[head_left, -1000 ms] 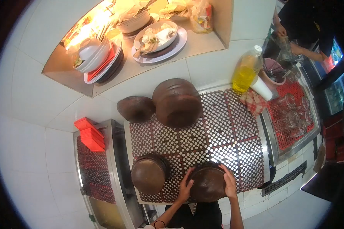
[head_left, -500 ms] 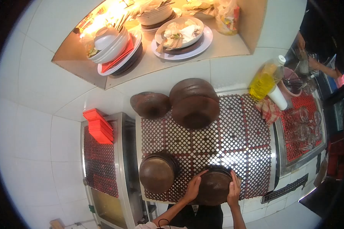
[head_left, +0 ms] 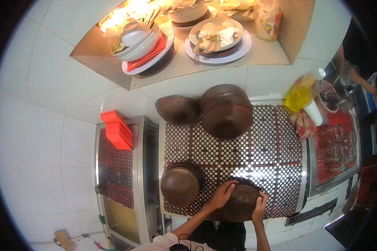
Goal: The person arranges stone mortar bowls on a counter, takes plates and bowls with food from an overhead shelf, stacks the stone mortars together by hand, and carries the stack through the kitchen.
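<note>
A dark brown clay dish (head_left: pixel 239 203), bottom up, lies near the front edge of the perforated mat (head_left: pixel 222 157). Around its left rim my left hand (head_left: pixel 223 195) is closed, and my right hand (head_left: pixel 259 207) grips the right rim. Left of it stands a stack of similar dark dishes (head_left: pixel 181 186). Toward the wall sit a larger dark stack (head_left: pixel 226 112) and a tilted dark bowl (head_left: pixel 177 109).
Used bowls and plates (head_left: pixel 216 37) fill the lit wall opening. A yellow liquid bottle (head_left: pixel 302 92), a checked cloth (head_left: pixel 303 125) and glasses (head_left: pixel 338 146) are at right. Red trays (head_left: pixel 116 129) stand at left. Another person's arm (head_left: pixel 363 82) shows at upper right.
The view has shifted left, so the counter appears farther right. My left hand has moved up along the dish's rim; both hands stay on the dish.
</note>
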Available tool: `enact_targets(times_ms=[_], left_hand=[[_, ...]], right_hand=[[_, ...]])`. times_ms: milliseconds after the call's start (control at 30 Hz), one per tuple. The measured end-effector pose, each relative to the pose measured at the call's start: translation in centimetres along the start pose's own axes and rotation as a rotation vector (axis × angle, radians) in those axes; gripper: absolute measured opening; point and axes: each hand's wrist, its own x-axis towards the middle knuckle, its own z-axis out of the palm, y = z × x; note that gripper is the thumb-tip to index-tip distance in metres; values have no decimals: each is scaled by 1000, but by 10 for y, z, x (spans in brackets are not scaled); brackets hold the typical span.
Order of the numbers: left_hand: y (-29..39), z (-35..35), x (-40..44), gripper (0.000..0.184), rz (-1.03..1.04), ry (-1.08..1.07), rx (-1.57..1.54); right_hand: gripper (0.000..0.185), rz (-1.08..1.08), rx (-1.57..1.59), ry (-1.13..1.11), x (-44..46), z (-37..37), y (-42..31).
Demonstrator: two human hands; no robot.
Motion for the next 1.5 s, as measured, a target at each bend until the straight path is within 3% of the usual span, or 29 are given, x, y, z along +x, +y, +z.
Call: enact_targets(times_ms=[100,200,267,333,367,433,533,600,800,867,933,1033,1200,1500], left_hand=[[14,-4,-18,53,-132,25,-147],[-5,2,-61,63,-245,90,-34],[-1,10,-73,76,-190,145,-27],[-24,29,-80,81,-127,211,-7],[-37,30,-73,86,-222,208,-21],[-53,28,-67,79,-173,215,82],[6,-2,-63,68,-214,126,207],[10,-10,-65,65,-124,245,293],[89,-112,-127,60,24,493,76],[47,-135,-124,59,62,742,151],[29,-170,-130,60,-37,742,187],[18,-213,-133,65,-152,684,227],[10,-232,-139,67,-286,605,271],[-3,-230,-145,42,50,717,322]], right_hand=[[35,-32,-73,-65,1,-7,-7],[40,-92,-220,-90,4,-17,-9],[43,-78,-366,-52,0,-17,-8],[48,19,-338,31,-3,-5,-19],[55,220,-328,-16,-4,-6,-32],[62,87,-231,30,3,0,0],[63,69,-111,-31,8,-4,25],[64,48,-50,19,4,5,16],[53,-251,-80,-75,-26,62,-119],[52,-240,-145,-146,-49,97,-184],[53,-296,-94,-176,-37,147,-170],[60,-187,-128,-239,-25,202,-147],[62,-179,-310,-267,-28,221,-156],[53,-275,-426,-239,-16,210,-163]])
